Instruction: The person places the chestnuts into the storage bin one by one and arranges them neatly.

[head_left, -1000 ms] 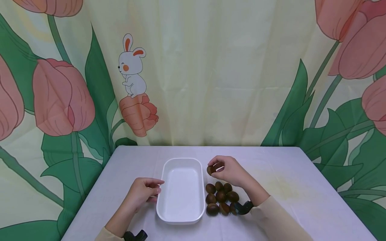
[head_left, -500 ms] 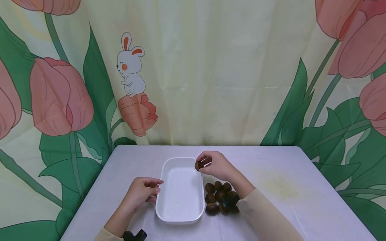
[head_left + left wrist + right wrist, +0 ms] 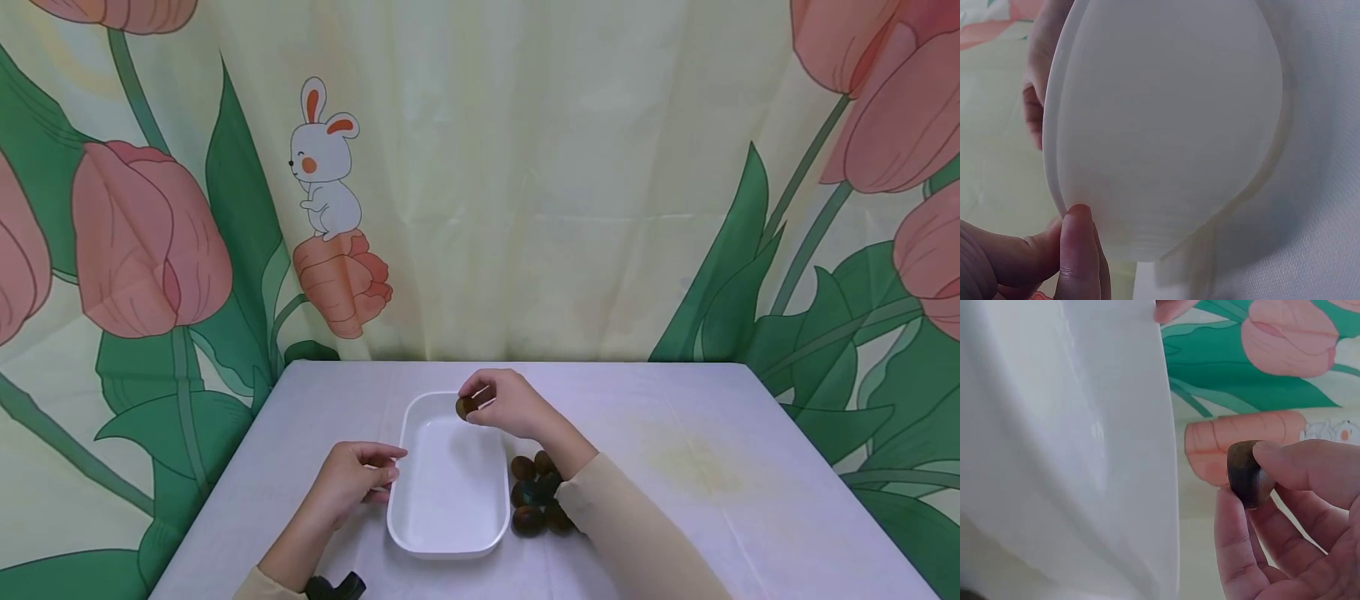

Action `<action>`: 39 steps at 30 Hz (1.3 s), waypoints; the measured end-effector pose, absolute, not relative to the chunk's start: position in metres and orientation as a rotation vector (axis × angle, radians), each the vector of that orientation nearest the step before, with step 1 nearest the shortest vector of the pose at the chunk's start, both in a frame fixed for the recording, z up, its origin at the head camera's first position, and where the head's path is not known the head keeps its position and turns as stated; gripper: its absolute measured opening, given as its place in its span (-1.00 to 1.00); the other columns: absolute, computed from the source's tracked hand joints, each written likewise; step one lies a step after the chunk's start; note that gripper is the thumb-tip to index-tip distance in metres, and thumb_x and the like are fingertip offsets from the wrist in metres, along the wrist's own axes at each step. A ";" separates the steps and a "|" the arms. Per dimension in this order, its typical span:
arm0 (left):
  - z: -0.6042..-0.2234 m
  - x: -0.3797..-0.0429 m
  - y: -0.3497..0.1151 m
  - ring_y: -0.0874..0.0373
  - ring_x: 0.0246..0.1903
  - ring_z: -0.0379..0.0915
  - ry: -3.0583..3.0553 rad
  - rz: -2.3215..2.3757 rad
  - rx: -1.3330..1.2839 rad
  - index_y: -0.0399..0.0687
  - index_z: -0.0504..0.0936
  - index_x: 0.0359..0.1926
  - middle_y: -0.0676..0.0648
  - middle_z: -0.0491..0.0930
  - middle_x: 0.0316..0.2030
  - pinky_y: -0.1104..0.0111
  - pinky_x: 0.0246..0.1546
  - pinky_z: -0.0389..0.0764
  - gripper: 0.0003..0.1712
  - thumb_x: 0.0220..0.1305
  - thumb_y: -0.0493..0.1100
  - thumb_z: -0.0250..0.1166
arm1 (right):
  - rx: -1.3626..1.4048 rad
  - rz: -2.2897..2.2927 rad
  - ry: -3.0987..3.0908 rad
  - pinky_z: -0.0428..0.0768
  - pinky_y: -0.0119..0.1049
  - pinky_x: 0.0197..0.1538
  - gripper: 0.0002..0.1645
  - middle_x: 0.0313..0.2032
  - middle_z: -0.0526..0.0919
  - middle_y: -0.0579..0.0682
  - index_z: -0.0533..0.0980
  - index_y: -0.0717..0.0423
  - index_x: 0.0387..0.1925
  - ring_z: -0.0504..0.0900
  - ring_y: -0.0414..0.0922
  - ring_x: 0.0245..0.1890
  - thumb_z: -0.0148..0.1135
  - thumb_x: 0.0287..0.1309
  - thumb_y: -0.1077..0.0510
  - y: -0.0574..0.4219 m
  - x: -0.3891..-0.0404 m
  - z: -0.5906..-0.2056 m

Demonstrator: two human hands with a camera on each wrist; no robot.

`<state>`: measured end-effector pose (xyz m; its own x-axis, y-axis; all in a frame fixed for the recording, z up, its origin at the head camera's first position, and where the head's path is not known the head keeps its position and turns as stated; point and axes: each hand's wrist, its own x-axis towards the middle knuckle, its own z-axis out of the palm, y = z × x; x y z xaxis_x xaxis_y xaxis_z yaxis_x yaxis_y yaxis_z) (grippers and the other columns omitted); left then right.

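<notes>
Between the thumb and fingertips of my right hand [image 3: 513, 406] is a single brown chestnut [image 3: 1247, 478]. In the head view that hand is over the far right part of a white rectangular tray [image 3: 448, 552]. My left hand [image 3: 352, 479] pinches the tray's left rim, thumb and finger on either side of it in the left wrist view. No chestnuts show inside the tray. Several more chestnuts [image 3: 528, 521] lie in a group on the table just right of the tray, partly hidden by my right sleeve and wrist camera.
A white cloth covers the table [image 3: 660, 417]. Behind its far edge hangs a curtain [image 3: 540, 208] printed with tulips, leaves and a rabbit on a carrot. A black wrist camera [image 3: 337, 586] sits at my left wrist.
My right hand has carried the chestnut leftward from beyond the group to over the tray's far end. The right sleeve now covers more of the group. The left hand and tray stay put.
</notes>
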<state>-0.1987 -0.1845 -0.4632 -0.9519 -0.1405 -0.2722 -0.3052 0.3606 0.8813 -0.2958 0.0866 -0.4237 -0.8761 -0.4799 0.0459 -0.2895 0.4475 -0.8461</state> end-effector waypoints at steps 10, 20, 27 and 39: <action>-0.462 -0.199 -0.185 0.08 -0.43 0.70 2.475 1.641 -0.400 -0.07 0.86 0.05 -0.13 0.77 -0.18 0.30 -0.37 0.81 -0.69 0.30 -0.34 0.51 | -0.671 -1.381 2.465 0.79 -0.17 0.03 -0.71 -0.05 0.79 -0.06 0.73 -0.09 -0.06 0.80 -0.10 -0.03 0.54 0.20 0.23 0.057 -0.300 -0.426; -0.462 -0.198 -0.186 0.08 -0.44 0.71 2.468 1.659 -0.399 -0.10 0.86 0.05 -0.13 0.79 -0.17 0.29 -0.37 0.81 -0.71 0.33 -0.36 0.48 | -0.613 -1.322 2.503 0.76 -0.14 0.03 -0.75 -0.10 0.78 -0.11 0.73 -0.12 -0.11 0.76 -0.09 -0.03 0.57 0.19 0.20 0.036 -0.307 -0.434; -0.462 -0.199 -0.185 0.05 -0.44 0.72 2.465 1.664 -0.399 -0.12 0.85 0.06 -0.16 0.79 -0.17 0.30 -0.39 0.80 -0.70 0.32 -0.37 0.48 | -0.591 -1.259 2.503 0.75 -0.18 -0.05 -0.74 -0.16 0.79 -0.10 0.73 -0.04 -0.15 0.74 -0.10 -0.10 0.57 0.13 0.26 0.025 -0.307 -0.440; -0.462 -0.198 -0.185 0.10 -0.49 0.68 2.453 1.696 -0.369 -0.17 0.84 0.04 -0.11 0.79 -0.26 0.28 -0.43 0.80 -0.70 0.31 -0.41 0.46 | -0.613 -1.137 2.599 0.69 -0.33 -0.20 -0.57 -0.18 0.82 -0.07 0.73 0.14 -0.01 0.70 -0.20 -0.24 0.58 0.02 0.33 0.012 -0.309 -0.457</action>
